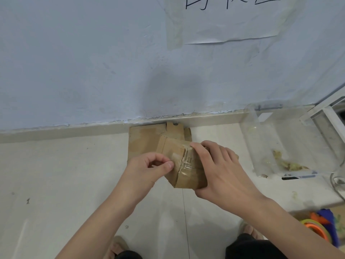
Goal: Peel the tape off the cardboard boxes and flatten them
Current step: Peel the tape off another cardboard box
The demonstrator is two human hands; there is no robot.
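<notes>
Both hands are seen at the frame's centre: the small cardboard box [183, 165] is gripped by the right hand [222, 171], while clear tape [188, 163] on it is pinched by the left hand [149, 171]. Flattened cardboard [143, 141] is laid behind, against the wall [93, 62].
</notes>
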